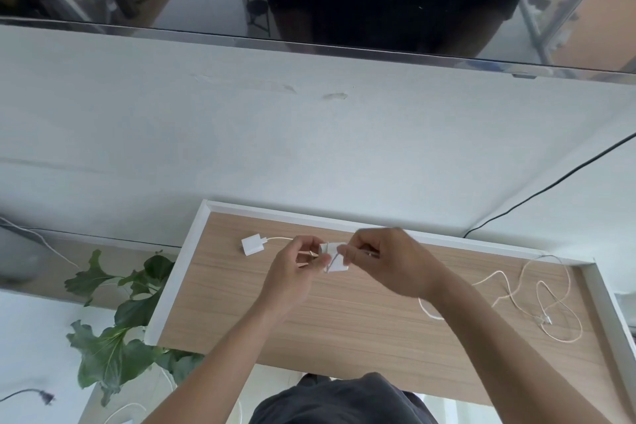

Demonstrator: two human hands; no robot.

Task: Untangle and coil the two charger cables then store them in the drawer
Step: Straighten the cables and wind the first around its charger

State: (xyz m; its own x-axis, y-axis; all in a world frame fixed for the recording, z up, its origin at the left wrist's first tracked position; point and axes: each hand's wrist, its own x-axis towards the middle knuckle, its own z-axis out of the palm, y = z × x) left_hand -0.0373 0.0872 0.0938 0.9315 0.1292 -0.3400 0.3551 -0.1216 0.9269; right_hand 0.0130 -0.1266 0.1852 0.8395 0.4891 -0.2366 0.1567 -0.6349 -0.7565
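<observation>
Dark shirt [344, 399], then hands [292, 272] [385, 258] pinching a charger [339, 265] over desk [344, 320], plant [117, 337] leftward.

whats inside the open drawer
White charger plug lies far left, loose cable sprawls right. Left hand and right hand hold a second plug; the right forearm hides some cable.

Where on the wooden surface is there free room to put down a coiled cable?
Bare: the wooden surface along its near edge, and its left part below the charger plug. Crowded: the right end, where loose cable sprawls.
</observation>
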